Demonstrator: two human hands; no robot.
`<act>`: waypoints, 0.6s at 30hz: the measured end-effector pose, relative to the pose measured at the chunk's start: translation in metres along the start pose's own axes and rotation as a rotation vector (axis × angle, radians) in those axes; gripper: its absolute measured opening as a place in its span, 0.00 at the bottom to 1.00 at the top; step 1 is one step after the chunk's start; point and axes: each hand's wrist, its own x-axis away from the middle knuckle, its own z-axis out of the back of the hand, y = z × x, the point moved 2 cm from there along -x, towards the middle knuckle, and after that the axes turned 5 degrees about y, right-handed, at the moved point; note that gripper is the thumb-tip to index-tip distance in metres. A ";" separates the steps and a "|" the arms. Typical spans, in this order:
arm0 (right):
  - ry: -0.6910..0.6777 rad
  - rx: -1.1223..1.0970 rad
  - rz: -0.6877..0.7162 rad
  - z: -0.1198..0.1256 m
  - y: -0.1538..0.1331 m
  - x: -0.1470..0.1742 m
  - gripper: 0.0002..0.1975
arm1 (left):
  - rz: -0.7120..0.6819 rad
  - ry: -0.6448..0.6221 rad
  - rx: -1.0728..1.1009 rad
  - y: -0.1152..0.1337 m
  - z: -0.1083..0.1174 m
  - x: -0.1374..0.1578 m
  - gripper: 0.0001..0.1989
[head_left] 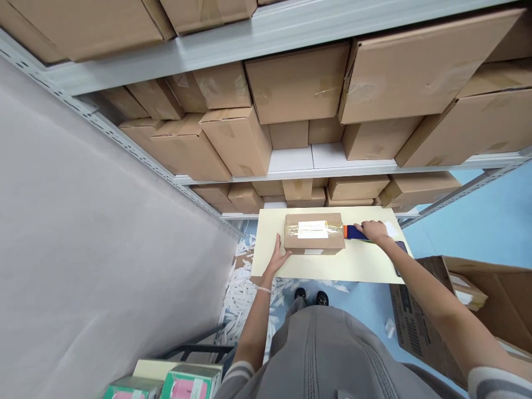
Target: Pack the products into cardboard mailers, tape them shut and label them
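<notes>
A cardboard box (pixel 313 246) with a white label and clear tape along its top lies on a small cream table (pixel 266 266). My left hand (pixel 277 256) is at the box's left end, fingers stretched out and thumb by its near corner. At the opposite end, my right hand (pixel 374 230) is closed round a blue tape dispenser (pixel 355 233), whose orange front meets the box's right side. Partly behind my right forearm lies a dark phone-like object (pixel 401 247).
Metal shelving (pixel 291 173) stacked with cardboard boxes stands beyond the table. A wall (pixel 103 233) rises on the left, with shredded paper (pixel 241 305) on the floor. A large open carton (pixel 419 316) sits at right. Green-and-pink packages (pixel 189 383) are at lower left.
</notes>
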 end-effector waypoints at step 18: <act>-0.081 -0.231 -0.153 0.001 0.005 -0.046 0.28 | 0.200 0.201 -0.429 0.064 0.020 -0.039 0.27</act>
